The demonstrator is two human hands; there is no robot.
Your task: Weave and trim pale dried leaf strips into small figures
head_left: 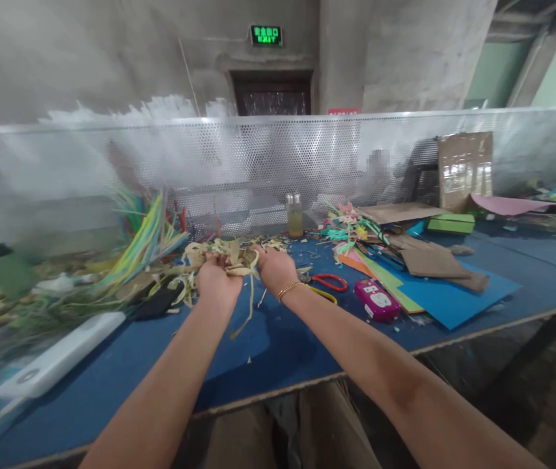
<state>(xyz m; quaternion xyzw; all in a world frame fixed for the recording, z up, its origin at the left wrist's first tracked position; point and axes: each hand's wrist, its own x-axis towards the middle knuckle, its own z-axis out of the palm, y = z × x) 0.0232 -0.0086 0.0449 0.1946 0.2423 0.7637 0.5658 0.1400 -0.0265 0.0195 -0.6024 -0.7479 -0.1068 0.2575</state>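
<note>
Both hands are over the middle of the blue tabletop [273, 352]. My left hand [218, 281] is closed around a bunch of pale tan, dried-looking strips [234, 257], which spread out above the fingers. One long strip hangs below it toward the table. My right hand [278, 268], with a gold bracelet at the wrist, touches the right side of the bunch. Its fingers are curled in at a pale strip there, though the fingertips are partly hidden. Just right of that wrist lie red-handled scissors [329, 281] and a yellow loop [324, 295].
A white power strip [63, 352] and a heap of coloured strands [148, 241] are at left. A glass bottle [295, 215] stands behind my hands. To the right lie a purple case [377, 300], blue paper [454, 299] and cardboard [434, 260]. A perforated metal screen [268, 163] borders the back.
</note>
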